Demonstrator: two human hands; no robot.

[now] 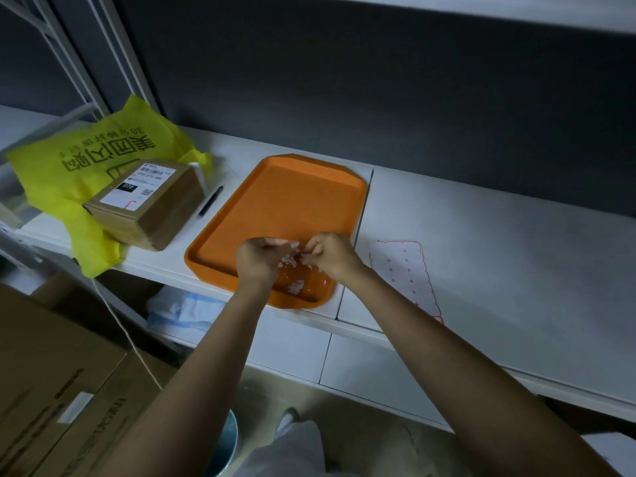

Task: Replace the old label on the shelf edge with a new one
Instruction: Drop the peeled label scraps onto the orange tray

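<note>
Both hands, left hand and right hand, pinched flimsy paper scraps over the tray; light, tear-prone, best gripped at the edges.

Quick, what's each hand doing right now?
Left hand: fingers closed, pinching the white label scraps over the orange tray.
Right hand: fingers closed on the same scraps.
</note>
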